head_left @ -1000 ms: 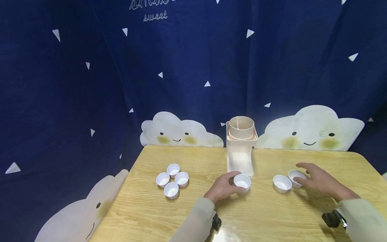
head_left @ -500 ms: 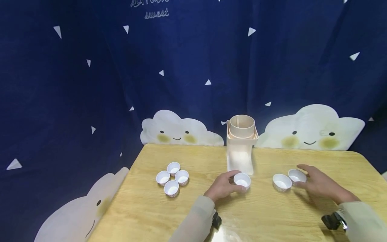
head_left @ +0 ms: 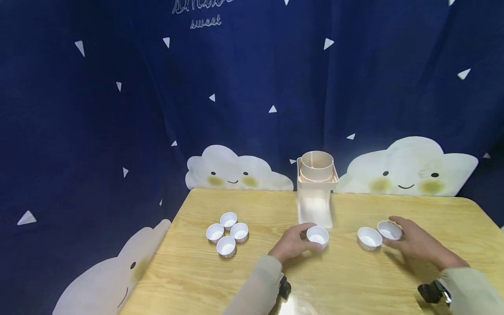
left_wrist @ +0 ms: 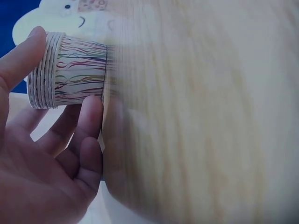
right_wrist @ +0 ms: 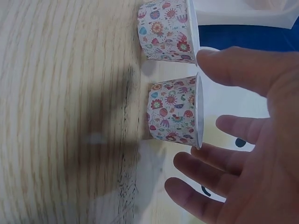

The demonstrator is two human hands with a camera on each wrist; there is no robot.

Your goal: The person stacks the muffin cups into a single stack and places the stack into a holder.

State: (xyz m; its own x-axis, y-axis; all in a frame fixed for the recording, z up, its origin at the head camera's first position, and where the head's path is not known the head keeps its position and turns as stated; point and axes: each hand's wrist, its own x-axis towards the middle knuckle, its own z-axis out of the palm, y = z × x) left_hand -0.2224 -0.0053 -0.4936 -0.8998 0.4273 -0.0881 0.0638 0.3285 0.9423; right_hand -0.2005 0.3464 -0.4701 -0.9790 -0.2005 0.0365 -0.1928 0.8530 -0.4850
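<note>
My left hand grips a stack of paper baking cups at the table's middle. Several nested rims and a wavy coloured stripe pattern show on this stack in the left wrist view, with the thumb at the rims and fingertips low on the side. On the right, my right hand is spread loosely around a flower-patterned baking cup, thumb on one side and fingers on the other. Whether the fingers touch it I cannot tell. A second floral baking cup stands close beside it, near the thumb tip.
Several white-lined baking cups form a cluster on the left of the wooden table. A cream dispenser-like stand with a round top and sloping front stands at the back edge. Behind hangs a dark blue curtain with cloud-shaped panels.
My right thumb and fingers have drawn back slightly from over the right-hand cup, so more of it shows. My left hand and its stack have stayed in place.
</note>
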